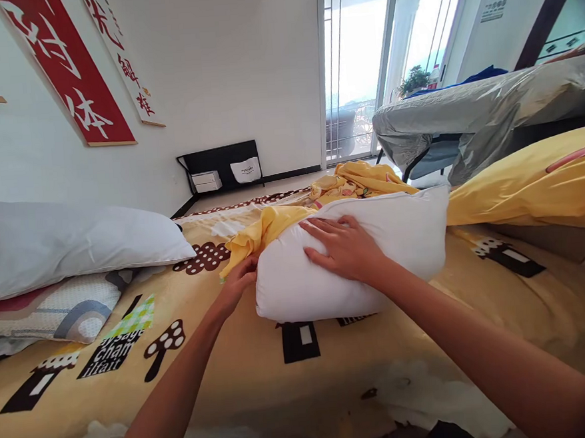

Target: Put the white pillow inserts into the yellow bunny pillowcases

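A plump white pillow (297, 285) lies across the patterned bedspread in front of me. My right hand (347, 248) rests on top of it, fingers stretched out and spread. At the pillow's left end, my left hand (240, 286) is closed on the edge of a yellow pillowcase (263, 229); its fingertips are partly hidden. The yellow cloth runs along the pillow's far side, and more crumpled yellow fabric (360, 177) lies behind it. How far the cloth reaches under the pillow is hidden.
On the left, another white pillow (73, 241) lies on a patterned cushion (73, 311). A yellow-covered pillow (535, 179) is at the right. The tan bedspread (224, 390) spreads beneath. Beyond stand a plastic-covered table (465, 110) and a low black rack (221, 162) by the wall.
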Available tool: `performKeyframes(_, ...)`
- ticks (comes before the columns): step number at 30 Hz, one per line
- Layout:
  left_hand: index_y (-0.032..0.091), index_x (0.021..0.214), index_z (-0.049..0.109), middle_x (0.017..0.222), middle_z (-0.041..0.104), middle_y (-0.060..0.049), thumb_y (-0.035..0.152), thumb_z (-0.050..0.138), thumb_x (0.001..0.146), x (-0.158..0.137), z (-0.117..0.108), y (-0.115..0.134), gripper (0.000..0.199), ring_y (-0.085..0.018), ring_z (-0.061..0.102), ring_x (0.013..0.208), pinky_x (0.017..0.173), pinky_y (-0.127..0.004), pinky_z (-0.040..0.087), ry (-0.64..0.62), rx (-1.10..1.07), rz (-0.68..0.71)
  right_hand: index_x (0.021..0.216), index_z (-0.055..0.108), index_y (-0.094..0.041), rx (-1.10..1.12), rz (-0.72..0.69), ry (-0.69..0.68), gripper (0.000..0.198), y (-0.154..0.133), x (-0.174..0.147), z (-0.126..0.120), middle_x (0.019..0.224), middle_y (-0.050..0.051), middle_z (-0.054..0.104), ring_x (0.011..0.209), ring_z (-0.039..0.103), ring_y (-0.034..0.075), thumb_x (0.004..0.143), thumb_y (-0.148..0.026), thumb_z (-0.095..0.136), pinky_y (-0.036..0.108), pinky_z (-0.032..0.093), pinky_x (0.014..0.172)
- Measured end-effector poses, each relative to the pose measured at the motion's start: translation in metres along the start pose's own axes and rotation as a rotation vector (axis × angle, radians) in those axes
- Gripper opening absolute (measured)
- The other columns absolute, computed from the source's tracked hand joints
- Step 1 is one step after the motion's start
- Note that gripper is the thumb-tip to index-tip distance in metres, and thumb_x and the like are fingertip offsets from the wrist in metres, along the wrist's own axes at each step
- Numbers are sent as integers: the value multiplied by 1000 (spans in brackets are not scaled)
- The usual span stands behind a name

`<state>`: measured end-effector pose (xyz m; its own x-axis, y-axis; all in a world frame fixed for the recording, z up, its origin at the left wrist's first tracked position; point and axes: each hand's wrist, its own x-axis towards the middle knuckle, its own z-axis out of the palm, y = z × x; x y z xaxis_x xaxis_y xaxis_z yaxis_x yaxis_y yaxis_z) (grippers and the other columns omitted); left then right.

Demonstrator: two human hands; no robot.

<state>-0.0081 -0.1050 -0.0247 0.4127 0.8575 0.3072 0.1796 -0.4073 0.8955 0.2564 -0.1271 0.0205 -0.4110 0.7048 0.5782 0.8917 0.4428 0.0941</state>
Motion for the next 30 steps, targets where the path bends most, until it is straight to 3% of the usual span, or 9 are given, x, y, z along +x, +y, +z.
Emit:
performKeyframes(3, 18, 100, 58, 104, 62, -8, 41, 59, 75, -6, -9, 7, 34, -25, 55, 99, 85, -35, 44, -144, -59, -28, 135, 46, -17, -4, -16, 19, 50, 0, 3, 0, 137, 13, 52, 121, 50, 26, 93, -40, 38, 44, 26, 99)
performKeyframes(5, 18, 105, 58, 108, 62, -10, 45, 65, 72, -6, -8, 8, 43, -26, 56, 102, 86, -36, 45, -153, -68, -68, 135, 47, -16, -7, -29, 37, 49, -1, 4, 1, 136, 13, 52, 120, 50, 26, 92, -40, 39, 45, 26, 99)
performKeyframes(11, 13, 107, 58, 104, 64, -10, 39, 76, 62, 12, 16, 7, 55, -25, 59, 96, 79, -34, 48, 62, -20, -136, 128, 54, -13, -61, -92, 257, 45, -9, -13, 4, 134, 14, 53, 120, 48, 28, 92, -34, 40, 44, 27, 99)
performKeyframes(14, 13, 99, 60, 100, 65, -8, 34, 74, 62, 18, 24, 8, 45, -23, 58, 92, 77, -32, 47, 116, 26, -92, 126, 56, -15, -138, -342, 378, 41, -20, -27, 7, 131, 12, 57, 119, 48, 25, 91, -28, 40, 41, 27, 99)
performKeyframes(17, 14, 85, 59, 84, 62, -3, 32, 66, 66, 20, 31, 7, 27, -19, 56, 79, 71, -28, 45, 195, 125, -7, 124, 57, -12, -155, -592, 266, 43, -36, -32, 11, 130, 12, 58, 123, 45, 26, 89, -28, 39, 41, 28, 97)
performKeyframes(20, 17, 70, 52, 67, 52, 2, 29, 56, 69, 23, 38, 4, 13, -13, 47, 66, 62, -25, 40, 314, 211, 59, 124, 57, -5, -109, -516, 118, 48, -48, -22, 15, 133, 17, 53, 129, 38, 31, 85, -30, 42, 44, 27, 98)
performKeyframes(23, 19, 65, 45, 62, 43, 4, 28, 51, 69, 25, 41, 6, 12, -12, 40, 62, 59, -24, 35, 367, 241, 84, 124, 55, -3, -78, -397, 34, 49, -47, -3, 16, 130, 19, 55, 123, 43, 31, 85, -30, 43, 45, 26, 100)
performKeyframes(26, 20, 68, 44, 66, 39, 3, 33, 51, 69, 22, 33, 12, 15, -13, 38, 63, 59, -24, 34, 266, 273, 100, 119, 58, -6, -64, -307, -17, 44, -36, 13, 13, 122, 18, 61, 111, 50, 29, 85, -29, 42, 44, 28, 95)
performKeyframes(30, 19, 93, 52, 90, 52, -3, 39, 57, 70, 10, 8, 17, 32, -19, 47, 84, 77, -29, 40, -75, 409, 118, 105, 62, -11, -58, -229, -39, 33, -22, 18, 9, 108, 15, 66, 97, 54, 28, 85, -28, 42, 43, 28, 90)
